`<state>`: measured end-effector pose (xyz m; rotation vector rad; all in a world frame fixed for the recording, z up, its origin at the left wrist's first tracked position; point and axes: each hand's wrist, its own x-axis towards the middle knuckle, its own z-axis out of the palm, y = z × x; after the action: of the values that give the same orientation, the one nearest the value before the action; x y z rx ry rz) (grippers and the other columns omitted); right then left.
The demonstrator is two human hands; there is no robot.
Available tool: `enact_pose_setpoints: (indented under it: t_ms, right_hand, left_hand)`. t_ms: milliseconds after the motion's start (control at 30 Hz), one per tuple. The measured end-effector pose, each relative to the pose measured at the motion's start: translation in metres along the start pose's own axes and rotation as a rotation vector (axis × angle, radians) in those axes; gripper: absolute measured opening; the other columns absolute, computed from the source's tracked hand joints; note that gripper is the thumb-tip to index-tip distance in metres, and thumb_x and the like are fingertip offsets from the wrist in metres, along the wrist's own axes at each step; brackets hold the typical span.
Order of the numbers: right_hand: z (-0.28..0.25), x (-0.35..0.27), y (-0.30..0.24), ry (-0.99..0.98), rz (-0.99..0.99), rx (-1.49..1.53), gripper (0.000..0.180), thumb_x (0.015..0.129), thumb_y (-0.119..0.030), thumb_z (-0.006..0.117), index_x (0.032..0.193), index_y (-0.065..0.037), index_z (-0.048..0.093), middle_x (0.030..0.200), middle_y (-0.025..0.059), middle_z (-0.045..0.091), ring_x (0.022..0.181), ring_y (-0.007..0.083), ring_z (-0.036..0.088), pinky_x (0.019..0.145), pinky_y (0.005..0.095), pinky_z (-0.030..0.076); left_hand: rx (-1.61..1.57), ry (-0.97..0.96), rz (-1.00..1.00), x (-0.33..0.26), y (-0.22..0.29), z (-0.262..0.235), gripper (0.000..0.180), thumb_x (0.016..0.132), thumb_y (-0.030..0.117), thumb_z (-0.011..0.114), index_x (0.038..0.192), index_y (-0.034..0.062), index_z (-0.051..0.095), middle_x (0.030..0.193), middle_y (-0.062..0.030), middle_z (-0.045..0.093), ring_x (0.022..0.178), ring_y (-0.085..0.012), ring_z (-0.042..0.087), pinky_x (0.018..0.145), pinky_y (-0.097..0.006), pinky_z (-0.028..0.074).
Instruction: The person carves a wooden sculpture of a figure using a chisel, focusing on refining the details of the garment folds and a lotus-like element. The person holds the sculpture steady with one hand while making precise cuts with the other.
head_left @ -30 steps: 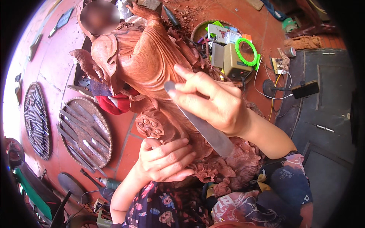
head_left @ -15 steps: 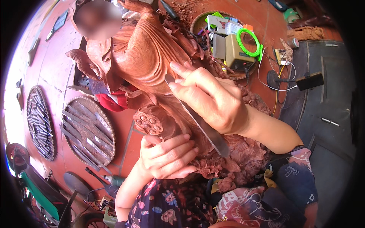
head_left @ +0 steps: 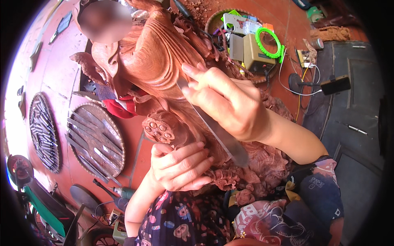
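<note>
A large carved wooden statue (head_left: 152, 55) of reddish brown wood, with flowing folds, lies in front of me. My left hand (head_left: 180, 168) is wrapped round the stem below a carved lotus pod (head_left: 160, 127), whose round seeds face up to the left. In my right hand (head_left: 225, 98) is a long flat metal file (head_left: 221, 137), pinched near its upper end between thumb and fingers. The file slants down to the right across the folds beside the pod, its rounded end near the rough carved base (head_left: 266, 164). My right hand hides where the file meets the wood.
Two woven trays stand at left, one with flat files (head_left: 94, 139), the other with many slim chisels (head_left: 43, 133). At upper right a basket holds a beige box (head_left: 258, 53) and a green ring (head_left: 269, 44). Cables run to a phone on a stand (head_left: 335, 85). A power tool (head_left: 121, 194) lies lower left.
The file and my right hand have shifted very slightly against the wood. The pod and my left hand sit a touch higher and further left in view. Both grips are unchanged.
</note>
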<state>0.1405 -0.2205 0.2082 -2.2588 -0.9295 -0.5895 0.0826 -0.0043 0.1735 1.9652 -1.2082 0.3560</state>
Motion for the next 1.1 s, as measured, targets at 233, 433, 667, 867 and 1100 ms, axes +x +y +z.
enact_pose_setpoints:
  t_ms: [233,433,667,867,1100]
  right_hand:
    - [0.001,0.002,-0.002,-0.022,-0.030,0.002,0.022,0.082,0.000,0.075,0.103,0.008,0.071,0.095,0.0211,0.069,0.092,0.0339,0.076,0.078,0.0401,0.065]
    - [0.001,0.005,-0.004,-0.015,0.020,0.003,0.020,0.082,0.000,0.074,0.101,0.008,0.071,0.091,0.0183,0.068,0.091,0.0351,0.076,0.078,0.0413,0.065]
    - [0.000,0.010,-0.008,-0.017,0.030,-0.035,0.012,0.084,0.000,0.073,0.094,0.007,0.071,0.087,0.0152,0.065,0.091,0.0359,0.075,0.079,0.0434,0.063]
    - [-0.001,0.009,-0.008,0.003,0.098,-0.043,0.014,0.084,0.003,0.072,0.097,0.008,0.071,0.090,0.0172,0.067,0.094,0.0354,0.076,0.078,0.0406,0.064]
    - [0.001,0.003,0.000,-0.012,0.055,-0.071,0.010,0.090,-0.002,0.069,0.090,0.007,0.064,0.111,0.0310,0.066,0.077,0.0319,0.074,0.064,0.0357,0.061]
  left_hand:
    - [-0.019,-0.011,-0.008,-0.002,0.001,0.000,0.029,0.088,0.038,0.074,0.104,0.0141,0.078,0.101,0.0020,0.076,0.105,-0.0124,0.072,0.083,-0.030,0.037]
    - [-0.023,0.006,-0.011,-0.003,0.001,0.001,0.029,0.089,0.037,0.074,0.105,0.0136,0.078,0.106,0.0015,0.075,0.107,-0.0128,0.071,0.081,-0.030,0.038]
    - [-0.036,0.018,-0.005,-0.001,0.000,0.001,0.029,0.089,0.036,0.075,0.107,0.0133,0.078,0.107,0.0010,0.075,0.107,-0.0131,0.070,0.081,-0.031,0.039]
    - [-0.038,0.020,-0.009,-0.003,0.000,0.002,0.030,0.087,0.037,0.077,0.106,0.0131,0.077,0.108,0.0012,0.075,0.109,-0.0132,0.069,0.080,-0.031,0.040]
    - [-0.039,0.040,-0.006,-0.003,0.000,0.004,0.029,0.086,0.036,0.077,0.105,0.0138,0.077,0.109,0.0017,0.074,0.110,-0.0130,0.069,0.079,-0.031,0.040]
